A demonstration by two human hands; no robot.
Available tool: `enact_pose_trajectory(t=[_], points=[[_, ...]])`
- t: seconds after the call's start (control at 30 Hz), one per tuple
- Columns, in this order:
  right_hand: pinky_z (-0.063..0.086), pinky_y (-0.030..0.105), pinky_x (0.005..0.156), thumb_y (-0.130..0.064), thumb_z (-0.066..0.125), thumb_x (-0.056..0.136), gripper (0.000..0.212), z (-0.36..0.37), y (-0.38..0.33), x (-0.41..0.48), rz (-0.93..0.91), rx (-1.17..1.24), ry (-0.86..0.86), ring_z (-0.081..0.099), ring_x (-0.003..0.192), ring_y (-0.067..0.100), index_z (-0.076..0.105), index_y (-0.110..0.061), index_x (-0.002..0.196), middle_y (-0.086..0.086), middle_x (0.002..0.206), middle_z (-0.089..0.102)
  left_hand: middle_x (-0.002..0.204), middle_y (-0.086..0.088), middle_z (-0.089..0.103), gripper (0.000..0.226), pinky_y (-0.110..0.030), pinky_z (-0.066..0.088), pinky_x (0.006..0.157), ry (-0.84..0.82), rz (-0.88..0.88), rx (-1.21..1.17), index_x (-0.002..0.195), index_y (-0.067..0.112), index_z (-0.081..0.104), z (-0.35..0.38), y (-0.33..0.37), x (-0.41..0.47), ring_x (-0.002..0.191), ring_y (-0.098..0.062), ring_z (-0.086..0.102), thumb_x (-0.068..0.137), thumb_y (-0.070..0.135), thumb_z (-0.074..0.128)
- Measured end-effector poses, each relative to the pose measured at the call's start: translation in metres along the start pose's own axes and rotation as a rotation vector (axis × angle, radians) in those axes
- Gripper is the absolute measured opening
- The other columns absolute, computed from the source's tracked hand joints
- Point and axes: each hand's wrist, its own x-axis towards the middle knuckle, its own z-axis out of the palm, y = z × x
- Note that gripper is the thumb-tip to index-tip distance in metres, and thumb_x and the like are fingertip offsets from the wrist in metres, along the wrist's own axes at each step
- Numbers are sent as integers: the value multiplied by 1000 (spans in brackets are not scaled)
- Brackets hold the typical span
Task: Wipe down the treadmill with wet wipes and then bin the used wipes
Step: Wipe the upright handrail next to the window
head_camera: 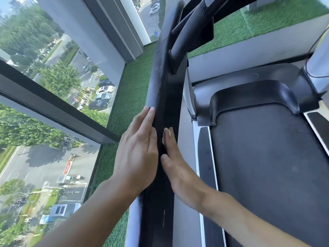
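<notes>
Left hand (137,148) flat on treadmill rail (169,104) outside, right hand (176,164) flat inside, fingers straight | white sliver at your right fingertips, maybe wipe (166,132) | risk: unpinched, it slides off onto turf (131,90).

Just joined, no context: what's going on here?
A person has both hands on the treadmill's black side rail, next to a window. The left hand lies flat on the rail's outer face, the right hand flat on its inner face, fingers straight. No wipe shows clearly under either hand.
</notes>
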Motion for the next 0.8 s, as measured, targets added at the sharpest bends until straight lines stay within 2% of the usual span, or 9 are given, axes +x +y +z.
enact_pose_trajectory(t=[0.07,0.13,0.23,0.37,0.47,0.53,0.7,0.8], points=[[-3,35,124,-50,24,101,55,0,9,-10,-11,-8,-12,-18,140,-16,-13,-56,141,-35,154,-24,156,25,26,56,-27,26,116,7,-1,-15,153,32,34,0,0,0,143,6,22,98,35,26],[-3,31,124,-55,22,101,55,-8,8,15,59,44,33,-16,138,-21,-12,-49,145,-32,155,-23,157,24,27,56,-27,26,117,13,6,-12,152,31,35,0,0,0,143,6,22,98,34,26],[-3,25,123,-49,20,103,58,-12,-1,30,118,58,81,-13,132,-29,-12,-41,151,-28,157,-22,157,23,27,56,-25,25,116,15,16,0,153,31,35,1,0,1,143,5,22,98,34,26],[0,22,119,-58,20,101,56,1,17,-10,83,14,-23,-11,138,-23,-13,-51,146,-37,154,-22,157,23,28,56,-27,27,115,15,12,-6,152,30,35,1,1,1,143,5,23,98,33,25],[-3,25,123,-49,19,105,56,-11,21,16,165,28,52,-16,137,-22,-12,-43,150,-32,155,-22,156,22,29,55,-23,24,114,25,18,-10,152,29,36,2,0,1,143,6,22,98,32,26],[-4,26,123,-44,18,106,57,-13,16,28,233,26,96,-17,131,-27,-13,-37,153,-30,155,-22,156,23,29,55,-21,22,114,25,20,-12,152,29,35,3,-1,1,143,6,21,99,32,26],[-4,9,113,-57,17,95,67,7,26,-21,196,26,-4,-16,131,-29,-16,-42,150,-38,150,-27,156,22,29,54,-27,25,116,26,17,-17,152,28,36,3,-2,2,144,4,23,99,32,26],[-7,17,118,-51,16,102,61,-2,23,6,252,77,70,-20,134,-23,-16,-37,152,-30,155,-25,156,22,29,54,-24,24,115,23,17,-16,152,28,36,2,-1,2,143,4,23,99,31,26]])
